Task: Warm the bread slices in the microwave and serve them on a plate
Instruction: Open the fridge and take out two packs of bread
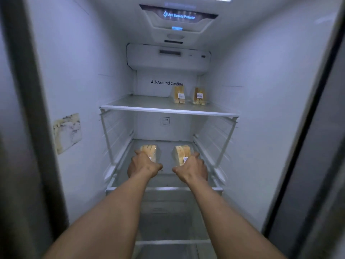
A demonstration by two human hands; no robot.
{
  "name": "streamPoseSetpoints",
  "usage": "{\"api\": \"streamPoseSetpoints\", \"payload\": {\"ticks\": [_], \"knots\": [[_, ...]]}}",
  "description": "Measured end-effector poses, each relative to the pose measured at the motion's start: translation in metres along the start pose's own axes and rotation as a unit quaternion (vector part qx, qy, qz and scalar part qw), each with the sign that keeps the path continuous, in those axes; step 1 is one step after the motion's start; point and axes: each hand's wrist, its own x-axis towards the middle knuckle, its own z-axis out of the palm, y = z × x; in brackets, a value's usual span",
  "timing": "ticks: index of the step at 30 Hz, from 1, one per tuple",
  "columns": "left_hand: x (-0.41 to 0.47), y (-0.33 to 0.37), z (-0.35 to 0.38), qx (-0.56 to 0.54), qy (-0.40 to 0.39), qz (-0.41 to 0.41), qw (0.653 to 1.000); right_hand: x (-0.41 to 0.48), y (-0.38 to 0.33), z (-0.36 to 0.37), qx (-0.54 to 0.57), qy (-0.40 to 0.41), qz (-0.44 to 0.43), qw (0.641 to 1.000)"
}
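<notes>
Two hands in an open fridge (pixel 261 90), each holding wrapped bread.
On the middle glass shelf (pixel 168 179), the left hand (pixel 143 165) curls round the left bread pack (pixel 150 150) and the right hand (pixel 192 168) curls round the right bread pack (pixel 182 152). Two spare packs (pixel 179 95) stand far back on the upper shelf (pixel 149 107). A stained patch (pixel 67 132) marks the left wall.

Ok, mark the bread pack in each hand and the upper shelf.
Left-hand bread pack (pixel 148 149): head view, slice tops.
Right-hand bread pack (pixel 182 152): head view, slice tops.
Upper shelf (pixel 168 110): head view, front rim.
</notes>
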Motion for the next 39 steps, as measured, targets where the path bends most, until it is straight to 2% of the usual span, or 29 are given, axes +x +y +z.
{"api": "streamPoseSetpoints", "payload": {"ticks": [12,22,27,36,39], "knots": [[-0.128,0.005,-0.102,-0.011,0.036,0.042,0.998,-0.127,-0.004,-0.112,0.019,0.052,-0.018,0.998],[-0.244,-0.032,-0.175,0.007,0.042,0.066,0.997,-0.261,0.001,-0.175,0.024,0.057,-0.002,0.998],[-0.3,-0.038,-0.214,0.003,0.058,0.069,0.996,-0.312,0.011,-0.205,0.017,0.062,-0.028,0.998],[-0.391,-0.084,-0.278,-0.016,0.101,0.028,0.994,-0.395,0.0,-0.232,0.041,0.024,-0.108,0.993],[-0.419,-0.114,-0.295,-0.023,0.131,-0.015,0.991,-0.424,-0.012,-0.232,0.057,-0.009,-0.138,0.989]]}}
